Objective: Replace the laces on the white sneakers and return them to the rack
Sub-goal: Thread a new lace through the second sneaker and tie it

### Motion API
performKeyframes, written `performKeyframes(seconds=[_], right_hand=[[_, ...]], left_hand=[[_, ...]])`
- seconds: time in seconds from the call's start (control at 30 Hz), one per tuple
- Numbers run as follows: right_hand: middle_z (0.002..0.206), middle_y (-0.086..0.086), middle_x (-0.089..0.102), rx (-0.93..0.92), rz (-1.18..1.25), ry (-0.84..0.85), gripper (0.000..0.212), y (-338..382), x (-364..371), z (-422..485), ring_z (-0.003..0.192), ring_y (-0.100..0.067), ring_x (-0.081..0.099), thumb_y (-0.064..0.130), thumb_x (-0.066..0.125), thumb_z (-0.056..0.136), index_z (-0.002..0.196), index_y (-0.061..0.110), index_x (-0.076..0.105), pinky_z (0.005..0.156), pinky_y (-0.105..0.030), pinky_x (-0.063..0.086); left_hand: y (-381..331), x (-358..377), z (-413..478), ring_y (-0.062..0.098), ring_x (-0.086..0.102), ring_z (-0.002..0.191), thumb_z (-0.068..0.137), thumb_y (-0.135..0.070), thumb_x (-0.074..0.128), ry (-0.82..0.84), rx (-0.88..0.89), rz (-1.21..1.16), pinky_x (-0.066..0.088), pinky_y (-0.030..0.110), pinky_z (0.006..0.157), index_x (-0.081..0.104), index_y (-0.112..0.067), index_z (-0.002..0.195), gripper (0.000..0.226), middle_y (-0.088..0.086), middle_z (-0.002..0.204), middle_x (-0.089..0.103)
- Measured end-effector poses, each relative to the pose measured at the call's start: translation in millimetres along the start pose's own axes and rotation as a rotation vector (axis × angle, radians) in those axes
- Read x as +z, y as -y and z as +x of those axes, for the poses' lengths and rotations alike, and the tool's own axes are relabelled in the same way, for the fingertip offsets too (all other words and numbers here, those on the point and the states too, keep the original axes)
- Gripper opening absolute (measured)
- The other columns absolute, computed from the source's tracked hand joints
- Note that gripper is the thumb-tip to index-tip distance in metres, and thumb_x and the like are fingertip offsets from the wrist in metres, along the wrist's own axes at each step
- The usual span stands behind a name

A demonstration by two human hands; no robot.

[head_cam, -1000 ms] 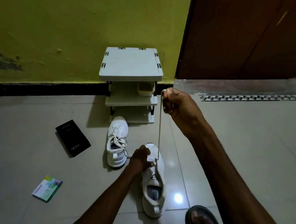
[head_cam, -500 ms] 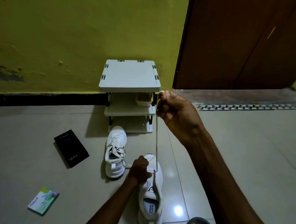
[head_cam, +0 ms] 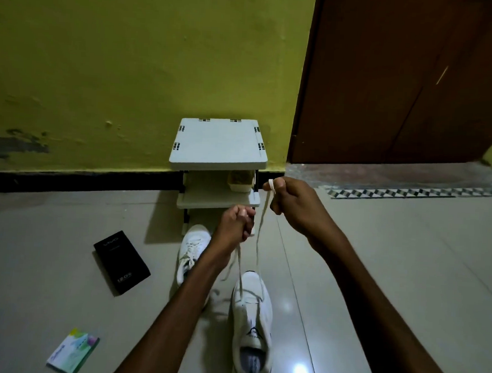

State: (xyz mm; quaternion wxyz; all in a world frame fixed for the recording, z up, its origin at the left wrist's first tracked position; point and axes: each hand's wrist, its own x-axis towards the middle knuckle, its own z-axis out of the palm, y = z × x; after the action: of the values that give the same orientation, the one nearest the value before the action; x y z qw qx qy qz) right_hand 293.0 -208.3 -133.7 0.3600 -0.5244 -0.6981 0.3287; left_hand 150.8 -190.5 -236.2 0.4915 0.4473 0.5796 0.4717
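Left hand (head_cam: 236,223) lifted, seemingly gripping lace (head_cam: 260,239) — right hand (head_cam: 298,207) pinching it, sneaker (head_cam: 252,316) pointing away

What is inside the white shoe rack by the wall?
In the shoe rack, the middle shelf holds a small cream tub at its right end, its contents unclear. The level below is mostly covered by that shelf and the left hand.

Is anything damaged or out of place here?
The yellow wall has a dark stained patch low at the left, just above the skirting. A black box and a colourful packet lie loose on the floor.
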Motion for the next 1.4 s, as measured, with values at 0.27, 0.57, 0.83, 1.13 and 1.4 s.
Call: performKeyframes(seconds=[0.27, 0.57, 0.83, 1.13, 1.4], right_hand=[[0.099, -0.014, 0.065, -0.025, -0.368, -0.13, 0.018, 36.6, -27.2, 23.7, 0.088, -0.032, 0.063, 0.023, 0.044, 0.102, 0.107, 0.007, 0.049, 0.075, -0.047, 0.051], [0.109, -0.001, 0.072, -0.069, -0.001, -0.235, 0.024, 72.9, -64.2, 34.1, 0.098, -0.015, 0.065, 0.03, 0.055, 0.096, 0.081, 0.021, 0.072, 0.089, -0.042, 0.054], [0.079, -0.008, 0.073, -0.031, 0.289, -0.387, 0.024, 88.8, -87.5, 41.4, 0.06, -0.013, 0.063, 0.025, 0.077, 0.077, 0.094, 0.008, 0.076, 0.057, -0.023, 0.053], [0.082, -0.01, 0.074, -0.129, 0.37, -0.329, 0.017, 117.8, -99.6, 49.8, 0.07, -0.017, 0.07, 0.015, 0.074, 0.082, 0.094, 0.004, 0.074, 0.064, -0.024, 0.058], [0.089, 0.0, 0.073, -0.236, 0.247, -0.308, 0.019, 134.1, -102.2, 49.8, 0.076, -0.01, 0.068, 0.021, 0.074, 0.083, 0.097, 0.009, 0.075, 0.057, -0.015, 0.051]], left_hand=[[-91.7, -20.2, -9.5, 0.007, 0.045, 0.057, 0.106, -0.02, 0.038, 0.053, 0.226, -0.01, 0.038, 0.018, 0.051, 0.05, -0.013, 0.115, 0.017, -0.001, 0.067, 0.052], [-149.7, -21.5, -25.4, 0.009, 0.051, 0.058, 0.105, -0.013, 0.041, 0.129, 0.325, -0.087, 0.04, 0.019, 0.052, 0.058, -0.008, 0.116, 0.021, 0.005, 0.071, 0.061], [-206.1, -26.9, -26.4, 0.01, 0.057, 0.054, 0.102, -0.009, 0.046, 0.089, 0.464, -0.156, 0.041, 0.021, 0.051, 0.048, -0.007, 0.118, 0.016, 0.003, 0.067, 0.067], [-234.7, -21.0, -41.9, 0.012, 0.057, 0.061, 0.102, -0.02, 0.049, 0.082, 0.5, -0.124, 0.043, 0.022, 0.057, 0.064, -0.005, 0.093, 0.023, 0.005, 0.073, 0.068], [-236.9, -15.7, -45.7, 0.016, 0.064, 0.07, 0.093, -0.02, 0.064, -0.007, 0.556, -0.23, 0.056, 0.026, 0.067, 0.07, -0.007, 0.105, 0.019, 0.007, 0.08, 0.067]])
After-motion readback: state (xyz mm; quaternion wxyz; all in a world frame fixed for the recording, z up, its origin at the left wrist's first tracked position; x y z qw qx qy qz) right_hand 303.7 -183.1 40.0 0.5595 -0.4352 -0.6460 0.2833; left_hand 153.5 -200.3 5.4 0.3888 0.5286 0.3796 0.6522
